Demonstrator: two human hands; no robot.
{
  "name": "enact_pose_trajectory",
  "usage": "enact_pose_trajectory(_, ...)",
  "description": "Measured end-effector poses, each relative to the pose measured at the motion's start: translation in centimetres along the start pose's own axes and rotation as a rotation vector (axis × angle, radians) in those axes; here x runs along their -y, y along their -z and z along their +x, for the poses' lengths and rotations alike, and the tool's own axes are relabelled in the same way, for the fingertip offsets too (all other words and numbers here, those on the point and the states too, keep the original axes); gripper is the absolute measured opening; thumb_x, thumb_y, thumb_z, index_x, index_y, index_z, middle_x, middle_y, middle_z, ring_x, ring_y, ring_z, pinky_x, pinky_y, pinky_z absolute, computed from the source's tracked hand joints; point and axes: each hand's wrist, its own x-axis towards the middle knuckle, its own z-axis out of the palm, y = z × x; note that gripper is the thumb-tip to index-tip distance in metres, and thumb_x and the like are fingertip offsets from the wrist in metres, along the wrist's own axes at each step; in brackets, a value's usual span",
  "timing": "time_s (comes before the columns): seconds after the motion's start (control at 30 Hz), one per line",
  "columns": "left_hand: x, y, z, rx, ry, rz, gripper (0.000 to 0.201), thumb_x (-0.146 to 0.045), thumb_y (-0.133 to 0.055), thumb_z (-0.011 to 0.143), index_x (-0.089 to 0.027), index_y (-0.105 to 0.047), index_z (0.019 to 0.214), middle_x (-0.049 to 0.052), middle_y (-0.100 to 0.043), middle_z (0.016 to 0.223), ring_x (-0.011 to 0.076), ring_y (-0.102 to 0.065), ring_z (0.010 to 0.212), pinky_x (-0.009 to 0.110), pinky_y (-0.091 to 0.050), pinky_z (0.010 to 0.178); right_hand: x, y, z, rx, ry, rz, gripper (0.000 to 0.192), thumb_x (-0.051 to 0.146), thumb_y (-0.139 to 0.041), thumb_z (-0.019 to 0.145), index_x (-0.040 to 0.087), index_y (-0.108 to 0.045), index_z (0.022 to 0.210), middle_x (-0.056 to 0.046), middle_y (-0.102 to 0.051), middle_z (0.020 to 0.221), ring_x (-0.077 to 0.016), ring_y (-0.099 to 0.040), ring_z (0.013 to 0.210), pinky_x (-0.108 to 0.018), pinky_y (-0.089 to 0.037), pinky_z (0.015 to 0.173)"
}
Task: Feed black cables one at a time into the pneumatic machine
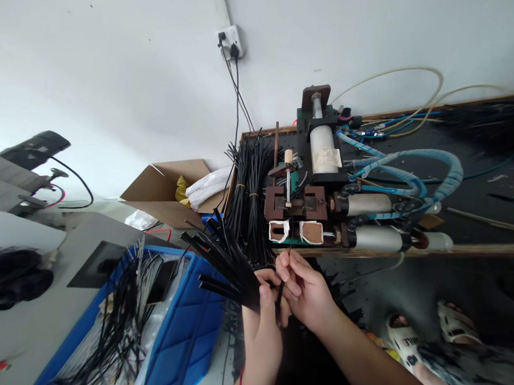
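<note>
My left hand (264, 306) grips a fan of black flat cable pieces (220, 259) that spread up and to the left. My right hand (306, 288) pinches a single black cable piece (280, 293) between thumb and fingers, right beside the left hand. Both hands sit just below the front edge of a small pneumatic machine (321, 184) with brown clamp jaws (296, 208) and white-rimmed openings. A tied bundle of black cables (250, 198) stands upright left of the machine.
A blue plastic crate (191, 326) with loose black cables sits lower left. A cardboard box (167, 191) is behind it. Blue and beige hoses (412, 159) run over the dark workbench. Sandalled feet (408, 341) show lower right. A wall socket (232, 41) hangs above.
</note>
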Motion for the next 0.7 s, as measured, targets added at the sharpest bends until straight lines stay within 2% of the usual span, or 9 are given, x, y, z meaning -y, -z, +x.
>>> enact_pose_trajectory(0.2, 0.1, 0.0, 0.0, -0.032, -0.016, 0.004, 0.034, -0.048, -0.053, 0.111, -0.017, -0.066, 0.111, 0.004, -0.066, 0.089, 0.0039, -0.042, 0.050, 0.019, -0.031, 0.048, -0.1, -0.3, 0.0, -0.024, -0.003, -0.076, 0.023, 0.034, -0.083, 0.090, 0.017, -0.068, 0.084, 0.004, -0.065, 0.069, -0.0018, -0.020, 0.041, -0.013, -0.024, 0.036)
enact_pose_trajectory(0.3, 0.5, 0.0, -0.1, -0.071, -0.016, -0.020, 0.035, -0.052, -0.056, 0.109, -0.018, -0.066, 0.114, 0.003, -0.067, 0.089, 0.0047, -0.042, 0.049, 0.020, -0.031, 0.046, 0.2, -0.2, -0.4, -0.070, 0.055, -0.306, 0.029, 0.043, -0.077, 0.095, 0.019, -0.066, 0.085, 0.000, -0.072, 0.077, -0.0027, -0.025, 0.040, -0.016, -0.021, 0.037)
enact_pose_trajectory(0.37, 0.8, -0.1, -0.4, -0.090, -0.016, -0.024, 0.034, -0.053, -0.057, 0.108, -0.019, -0.065, 0.109, 0.001, -0.065, 0.088, 0.0059, -0.044, 0.049, 0.021, -0.032, 0.047, 0.8, -0.1, -0.9, -0.081, 0.085, -0.582, 0.032, 0.047, -0.068, 0.101, 0.019, -0.066, 0.086, -0.003, -0.076, 0.084, -0.0045, -0.034, 0.041, -0.018, -0.025, 0.039)
enact_pose_trajectory(0.43, 1.1, -0.1, -0.7, -0.120, -0.049, 0.024, 0.036, -0.053, -0.059, 0.107, -0.019, -0.064, 0.097, 0.001, -0.062, 0.084, 0.0098, -0.050, 0.058, 0.023, -0.041, 0.054, 1.7, 0.1, -1.2, -0.076, 0.103, -0.921, 0.033, 0.046, -0.057, 0.107, 0.020, -0.069, 0.092, -0.006, -0.079, 0.096, -0.0090, -0.051, 0.049, -0.022, -0.038, 0.046)
enact_pose_trajectory(0.5, 1.3, -0.3, -1.1, -0.183, -0.126, 0.076, 0.040, -0.054, -0.063, 0.104, -0.019, -0.062, 0.085, 0.001, -0.058, 0.081, 0.0146, -0.055, 0.072, 0.026, -0.049, 0.068, 2.6, 0.4, -1.6, -0.056, 0.106, -1.294, 0.032, 0.038, -0.047, 0.111, 0.021, -0.072, 0.099, -0.007, -0.081, 0.105, -0.0168, -0.070, 0.070, -0.028, -0.052, 0.064)
enact_pose_trajectory(0.53, 1.4, -0.3, -1.3, -0.211, -0.168, 0.077, 0.041, -0.054, -0.065, 0.103, -0.019, -0.061, 0.082, 0.001, -0.056, 0.079, 0.0159, -0.056, 0.076, 0.026, -0.050, 0.074, 3.0, 0.5, -1.8, -0.046, 0.083, -1.485, 0.032, 0.033, -0.044, 0.111, 0.022, -0.073, 0.103, -0.007, -0.082, 0.105, -0.0201, -0.074, 0.081, -0.031, -0.055, 0.074)
enact_pose_trajectory(0.6, 1.5, -0.4, -1.6, -0.231, -0.225, 0.006, 0.040, -0.053, -0.068, 0.102, -0.020, -0.059, 0.081, -0.001, -0.052, 0.075, 0.0160, -0.054, 0.075, 0.027, -0.050, 0.075, 3.6, 0.9, -2.2, -0.034, -0.037, -1.868, 0.031, 0.025, -0.043, 0.110, 0.021, -0.074, 0.109, -0.009, -0.082, 0.098, -0.0251, -0.077, 0.092, -0.035, -0.054, 0.083)
enact_pose_trajectory(0.7, 1.4, -0.3, -2.0, -0.144, -0.177, -0.160, 0.035, -0.049, -0.070, 0.101, -0.021, -0.058, 0.085, -0.005, -0.046, 0.066, 0.0119, -0.047, 0.058, 0.025, -0.045, 0.061, 3.9, 1.4, -3.2, -0.049, -0.334, -2.288, 0.032, 0.024, -0.046, 0.107, 0.017, -0.077, 0.109, -0.015, -0.083, 0.097, -0.0318, -0.080, 0.089, -0.037, -0.053, 0.076)
